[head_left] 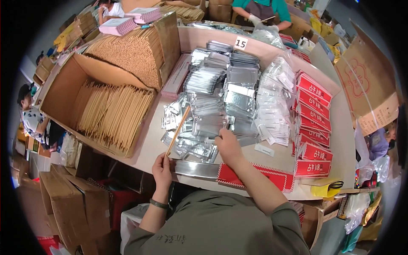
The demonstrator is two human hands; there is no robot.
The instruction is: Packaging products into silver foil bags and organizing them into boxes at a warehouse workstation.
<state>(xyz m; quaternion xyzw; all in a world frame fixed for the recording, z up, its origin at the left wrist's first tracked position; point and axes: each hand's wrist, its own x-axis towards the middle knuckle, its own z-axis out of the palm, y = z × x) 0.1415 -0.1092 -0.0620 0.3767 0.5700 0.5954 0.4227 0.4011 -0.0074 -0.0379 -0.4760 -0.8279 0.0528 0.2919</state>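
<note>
My left hand (162,171) is closed round the lower end of a thin bunch of wooden skewers (178,131), which slants up and to the right over small clear-and-silver packets (171,114). My right hand (228,148) is closed among the piles of silver foil packets (208,114), knuckles up; its fingertips are partly hidden, and I cannot make out what they pinch. Below that hand, under my right forearm, a red paper sleeve with a checked border (272,178) lies at the table's near edge. A shiny metal strip (195,168) runs along the edge between my hands.
An open carton (63,100) of loose skewers stands at left, with a fuller skewer box (127,51) behind. White packets (272,112) and stacked red sleeves (312,127) fill the right side. A yellow packet (325,189) lies at the near right corner. A gloved co-worker (265,17) works across the table.
</note>
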